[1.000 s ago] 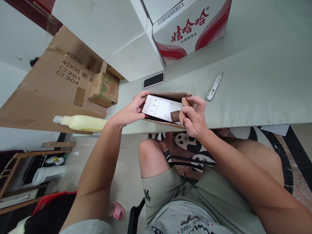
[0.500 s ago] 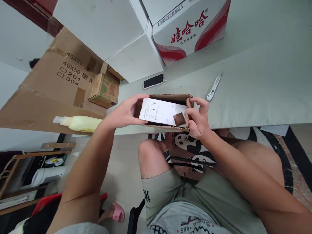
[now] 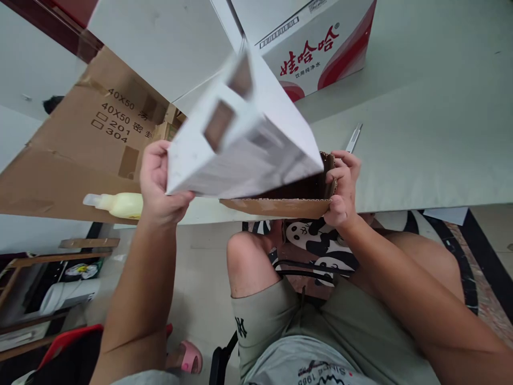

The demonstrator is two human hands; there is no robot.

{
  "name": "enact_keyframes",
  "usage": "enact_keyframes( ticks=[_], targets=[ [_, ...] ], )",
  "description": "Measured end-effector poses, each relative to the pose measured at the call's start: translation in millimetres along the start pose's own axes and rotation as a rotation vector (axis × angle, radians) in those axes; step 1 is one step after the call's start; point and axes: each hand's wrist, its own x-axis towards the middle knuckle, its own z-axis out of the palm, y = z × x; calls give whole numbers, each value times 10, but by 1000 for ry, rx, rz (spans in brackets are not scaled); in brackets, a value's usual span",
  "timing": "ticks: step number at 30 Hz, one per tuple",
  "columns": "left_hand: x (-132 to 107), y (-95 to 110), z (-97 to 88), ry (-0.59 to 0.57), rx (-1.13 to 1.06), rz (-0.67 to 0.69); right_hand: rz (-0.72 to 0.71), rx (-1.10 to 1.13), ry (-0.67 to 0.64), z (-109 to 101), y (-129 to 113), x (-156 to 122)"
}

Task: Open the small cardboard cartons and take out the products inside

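Note:
My left hand (image 3: 159, 182) grips the near end of a long white box (image 3: 240, 139) with brown patches on it. The white box is blurred and tilted steeply up, its far end still inside an open brown cardboard carton (image 3: 280, 206) at the table's front edge. My right hand (image 3: 340, 187) holds the carton's right wall, thumb inside and fingers outside.
A grey table (image 3: 420, 144) carries a red-and-white printed carton (image 3: 320, 48), a white box (image 3: 160, 48) and a white utility knife (image 3: 355, 136) just behind my right hand. At the left lie a large flat brown carton (image 3: 80, 155) and a pale yellow bottle (image 3: 116, 204).
My left hand has pulled the white box up and toward me out of the brown carton, tilting it steeply. My right hand shifted to clamp the carton's right wall.

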Motion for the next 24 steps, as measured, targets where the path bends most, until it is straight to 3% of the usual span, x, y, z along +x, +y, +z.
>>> enact_keyframes(
  ticks=[4,9,11,16,21,24],
  targets=[
    [48,253,314,214,-107,6,69,-130,92,-6,27,20],
    [-28,430,542,222,-87,-104,193,-272,182,16,75,226],
    [-144,368,516,231,-83,-139,203,-306,150,56,84,322],
    [-601,67,378,249,-69,-345,257,-385,-99,136,59,406],
    [-1118,-133,347,154,-47,-500,183,-298,23,-56,-109,300],
    [-1412,-151,338,76,15,-515,241,-104,-53,-234,-353,194]
  ],
)
